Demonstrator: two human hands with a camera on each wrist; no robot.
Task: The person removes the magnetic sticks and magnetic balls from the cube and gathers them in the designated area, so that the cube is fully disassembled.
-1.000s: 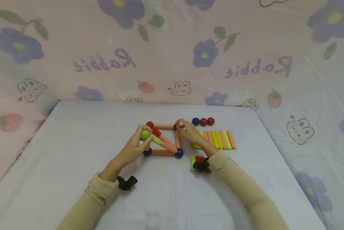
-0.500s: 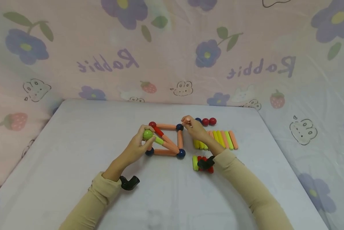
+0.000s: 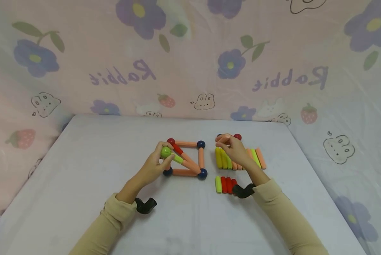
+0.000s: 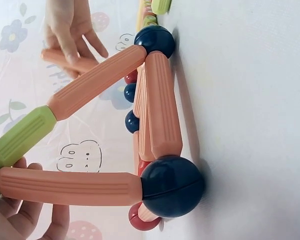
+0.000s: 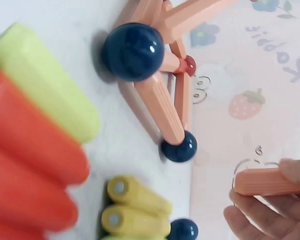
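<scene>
Right hand and its pinched orange stick shifted from right beside the frame's far-right blue ball to well apart, on that ball's right.

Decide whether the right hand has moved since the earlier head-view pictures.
Yes: in the head view, the right hand has moved rightward, away from the far blue ball of the stick frame.

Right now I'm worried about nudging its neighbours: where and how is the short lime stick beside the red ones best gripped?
Probably pinch the short lime stick by its ends, from above: it lies flat, a red stick close along its right side, both ends free.
</scene>
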